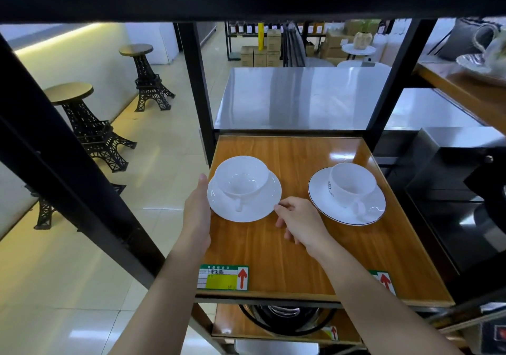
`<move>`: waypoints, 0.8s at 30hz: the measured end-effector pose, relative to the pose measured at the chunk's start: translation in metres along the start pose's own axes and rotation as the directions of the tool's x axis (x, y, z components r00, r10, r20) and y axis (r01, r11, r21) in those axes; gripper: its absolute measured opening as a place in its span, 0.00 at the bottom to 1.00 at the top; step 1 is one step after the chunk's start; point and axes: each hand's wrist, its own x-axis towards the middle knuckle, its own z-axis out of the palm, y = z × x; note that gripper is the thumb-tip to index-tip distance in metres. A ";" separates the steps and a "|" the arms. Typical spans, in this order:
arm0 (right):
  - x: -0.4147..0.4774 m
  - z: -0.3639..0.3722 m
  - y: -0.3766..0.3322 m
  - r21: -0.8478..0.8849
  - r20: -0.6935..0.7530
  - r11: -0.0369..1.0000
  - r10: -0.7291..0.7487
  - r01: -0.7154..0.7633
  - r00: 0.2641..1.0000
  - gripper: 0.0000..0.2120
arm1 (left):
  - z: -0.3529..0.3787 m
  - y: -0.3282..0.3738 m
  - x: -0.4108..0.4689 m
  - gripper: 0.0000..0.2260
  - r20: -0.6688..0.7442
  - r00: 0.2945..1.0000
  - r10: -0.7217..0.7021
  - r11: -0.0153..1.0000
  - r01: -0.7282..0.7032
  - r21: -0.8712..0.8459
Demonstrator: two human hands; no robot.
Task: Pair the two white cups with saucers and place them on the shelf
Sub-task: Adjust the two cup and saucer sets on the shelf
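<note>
The left hand (195, 212) is laid at the left rim of the plain saucer (256, 213), grip indiscernible; the white cup (241, 179) is seated on it, upon the shelf surface (273, 258). Its right rim is pinched by the right hand (299, 219). Judged slick and brittle, it is best held at opposite rims.

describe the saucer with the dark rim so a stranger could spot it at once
On the wooden shelf, take the right-hand saucer, which holds a white cup. Unlike the plain white saucer beside it, it has a thin dark rim line and a logo.

Left hand (197, 208), right hand (297, 222) at saucer (254, 209)
</note>
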 end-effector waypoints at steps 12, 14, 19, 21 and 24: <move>-0.030 -0.023 0.009 0.066 -0.351 0.970 -0.196 0.233 0.915 0.09 | 0.011 -0.002 -0.022 0.22 -0.237 0.756 0.610 0.791 -0.563 0.240; -0.035 -0.037 0.017 0.108 -0.511 0.948 -0.205 0.299 0.835 0.09 | 0.029 -0.008 -0.041 0.16 -0.073 0.748 0.660 0.746 -0.640 0.182; -0.039 -0.078 0.032 0.241 -0.807 0.919 0.011 0.313 0.591 0.06 | 0.074 -0.034 -0.062 0.17 0.369 0.840 0.398 0.862 -0.480 0.164; -0.034 -0.091 0.041 0.322 -0.773 0.930 0.149 0.179 0.617 0.14 | 0.090 -0.041 -0.061 0.26 0.467 0.875 0.127 0.952 -0.240 0.189; -0.032 -0.098 0.051 0.481 -0.553 0.877 0.312 -0.010 0.772 0.22 | 0.108 -0.043 -0.059 0.30 0.476 0.876 -0.077 0.988 0.003 0.154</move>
